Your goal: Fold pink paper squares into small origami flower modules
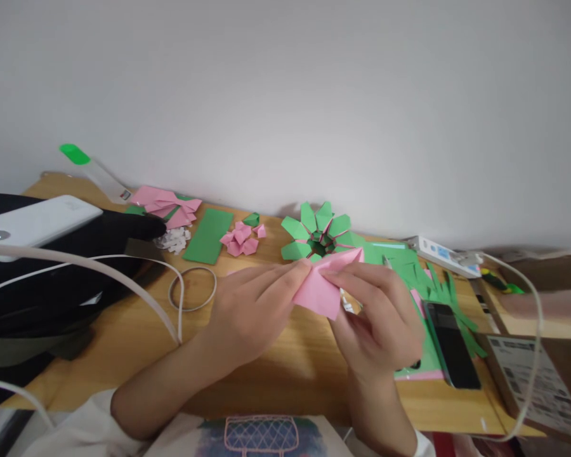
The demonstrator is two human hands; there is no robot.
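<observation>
Between my two hands, above the wooden table, is a piece of pink paper (320,293) with a fold along its upper edge. My left hand (254,311) pinches its left side, the fingertips near the upper edge. On the right, my right hand (378,314) grips the paper between thumb and fingers; the thumb is partly hidden. Just behind the paper stands a ring of folded green paper petals (320,228) with pink inside edges. Farther left lie a cluster of small pink folded pieces (240,238) and a green paper rectangle (209,236).
Pink folded papers (164,203) and white scraps (174,240) lie at the back left, near a white power bank (42,219) on black cloth. Cables cross the left side. At right are green paper strips (433,279), a phone (452,346), a power strip (445,254) and a cardboard box (542,381).
</observation>
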